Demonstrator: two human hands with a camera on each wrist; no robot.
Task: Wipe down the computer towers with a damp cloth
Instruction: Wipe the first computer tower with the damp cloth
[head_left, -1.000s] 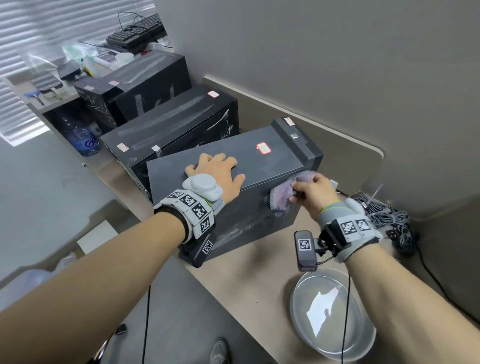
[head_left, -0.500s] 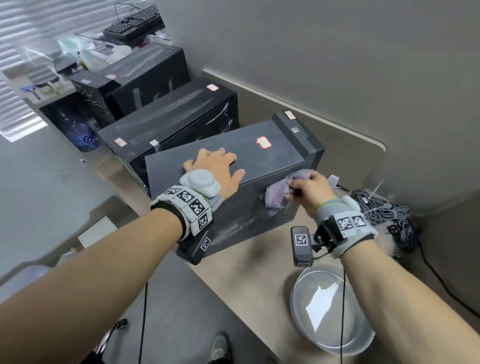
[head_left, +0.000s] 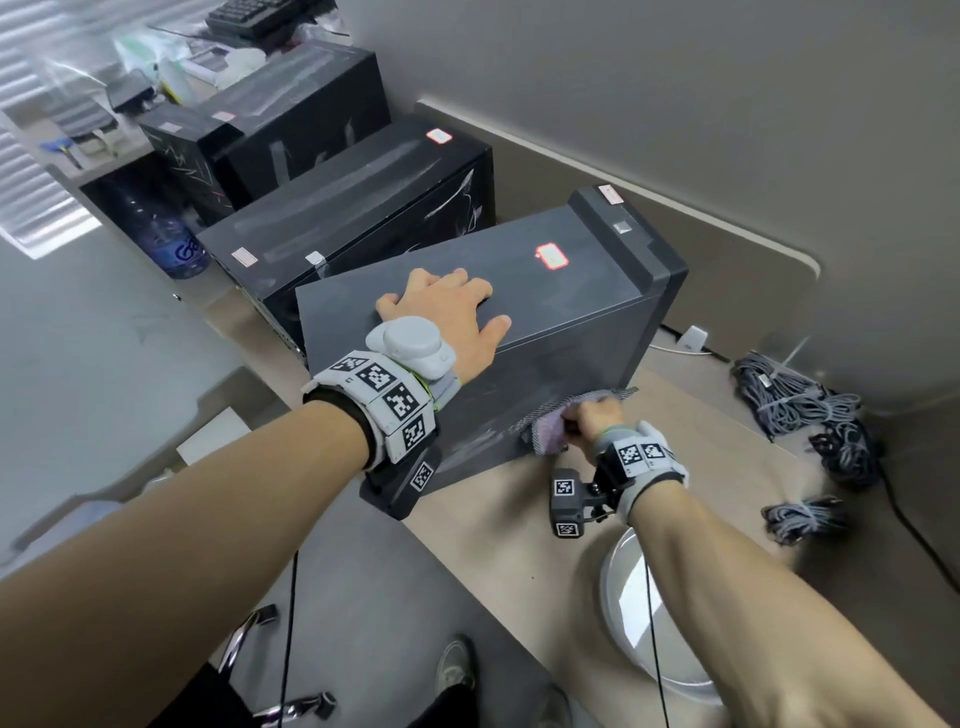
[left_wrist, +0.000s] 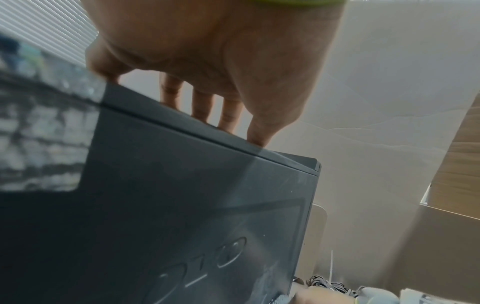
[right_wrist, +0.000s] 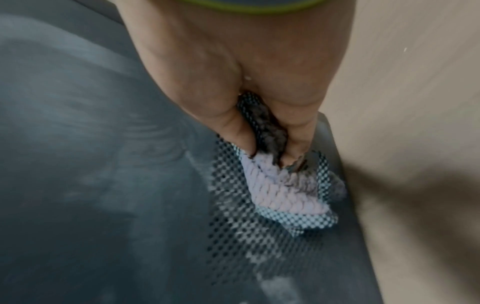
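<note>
wiping the side panel of the nearest computer tower (head_left: 519, 291), low down near the desk (head_left: 498, 525). right hand (head_left: 592, 421) pinches the bunched cloth (head_left: 548, 431), lilac knit with a dotted mesh backing, thumb and fingers curled into it, and presses it on the panel just above the desk surface. left hand (head_left: 447, 306) lies flat on the tower's top, fingers straight and spread, gripping nothing; judged to be bracing the case. wet streaks show on the panel around the cloth, so this face looks partly done. two more black towers (head_left: 358, 208) stand beside it further along the desk; dull smears on their tops, cannot tell whether wiped. next move, as a judgement: carry the stroke along the lower edge, then the front and top, keeping the left hand down so the case does not slide. a clear bowl (head_left: 654, 623) sits near the desk edge, probably for re-wetting. labels: red-edged sticker (head_left: 549, 256) on top, text too small to read; embossed rounded letters on the side panel in the left wrist view, not legible. cable bundles (head_left: 800, 405) lie at the right.
</note>
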